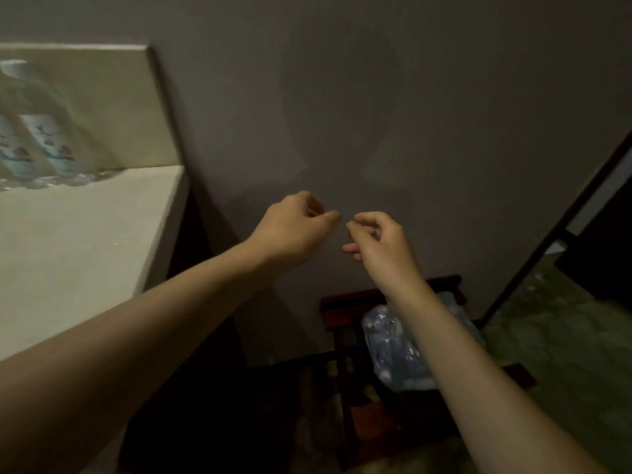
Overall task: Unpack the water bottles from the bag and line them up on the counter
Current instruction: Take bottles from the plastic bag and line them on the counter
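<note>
Two clear water bottles [51,142] with pale blue labels stand side by side at the back left of the cream counter [85,234], against its backsplash. A clear plastic bag [393,347] holding more bottles rests on a dark wooden stand low in the view, partly hidden by my right forearm. My left hand [294,227] and my right hand [379,241] hover close together in front of the grey wall, well above the bag. Both have loosely curled fingers and hold nothing that I can see.
A dark red wooden stand [345,302] sits against the grey wall [376,97] under the bag. A dark-framed glass panel [554,234] slants along the right. The counter's right edge [171,227] drops off beside my left forearm.
</note>
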Demonstrator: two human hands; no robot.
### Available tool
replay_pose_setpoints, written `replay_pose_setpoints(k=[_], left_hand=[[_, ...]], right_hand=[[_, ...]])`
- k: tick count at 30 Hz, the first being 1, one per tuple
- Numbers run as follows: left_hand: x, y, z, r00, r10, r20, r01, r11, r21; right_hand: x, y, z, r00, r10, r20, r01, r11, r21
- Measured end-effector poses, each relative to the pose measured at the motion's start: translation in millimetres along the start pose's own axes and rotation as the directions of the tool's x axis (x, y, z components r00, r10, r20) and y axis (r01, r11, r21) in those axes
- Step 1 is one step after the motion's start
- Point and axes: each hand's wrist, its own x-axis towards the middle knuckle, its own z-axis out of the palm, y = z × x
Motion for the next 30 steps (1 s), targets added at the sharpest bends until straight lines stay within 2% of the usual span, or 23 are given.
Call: replay_pose_setpoints(k=[11, 17, 22, 26, 30], left_hand=[[55.6, -9.6, 169.2, 0.962, -0.143, 0.232, 0.119, 0.986, 0.113], [91.4, -60.1, 275.3, 0.928, -0.245, 0.280, 0.271, 0.961, -0.059], [120.6, -95.4, 348.7, 0.856, -0.360, 0.372, 0.429, 0.895, -0.122], [136.5, -123.0, 396.3, 0.801, -0.414, 0.431, 0.506, 0.854, -0.119], [141.5, -153.4, 439.7, 0.738, -0.463, 0.491, 0.583, 0.804, -0.117]], right_hand=[[17.3, 105.9, -127.7, 0.957, 0.266, -0.120, -0.271, 0.962, -0.033], [71.5, 185.8, -167.5, 0.902, 0.393, -0.181, -0.415, 0.904, -0.107], [109.0, 264.2, -173.3, 0.795, 0.590, -0.141, -0.605, 0.757, -0.246], [114.4, 326.5, -174.3, 0.724, 0.682, -0.107, -0.664, 0.646, -0.377], [120.1, 385.4, -173.6, 0.621, 0.780, -0.080, -0.736, 0.545, -0.401]])
